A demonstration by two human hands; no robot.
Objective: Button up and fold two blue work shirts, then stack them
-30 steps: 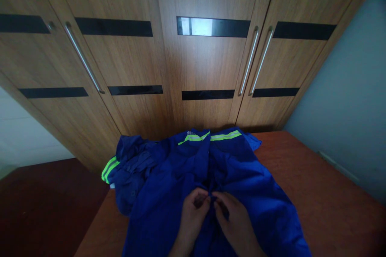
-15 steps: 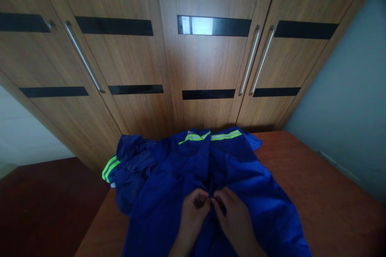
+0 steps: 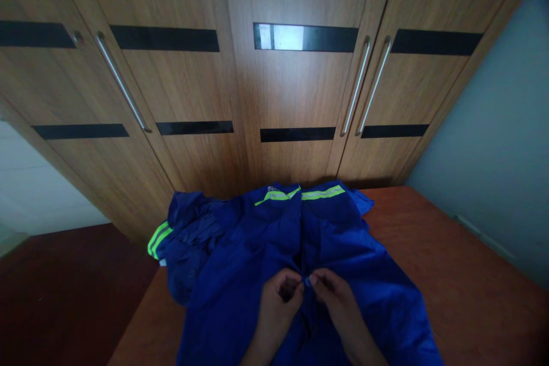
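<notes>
Drawn slightly to the right since half a second ago, the right hand (image 3: 341, 300) now leaves a small gap from the left hand (image 3: 278, 302), with a tiny pale-blue spot (image 3: 306, 281) between their fingertips. From the left, bunched dark-blue cloth (image 3: 189, 251) with yellow-green bands (image 3: 159, 239) lies beside a blue garment (image 3: 274, 234), spread on a reddish-brown table (image 3: 433, 251) against a wooden wardrobe (image 3: 295, 91). At the garment's front opening, the left thumb and finger pinch the cloth, the right thumb and finger pinch just beside them, and open tabletop reaches a pale wall (image 3: 493, 143).
</notes>
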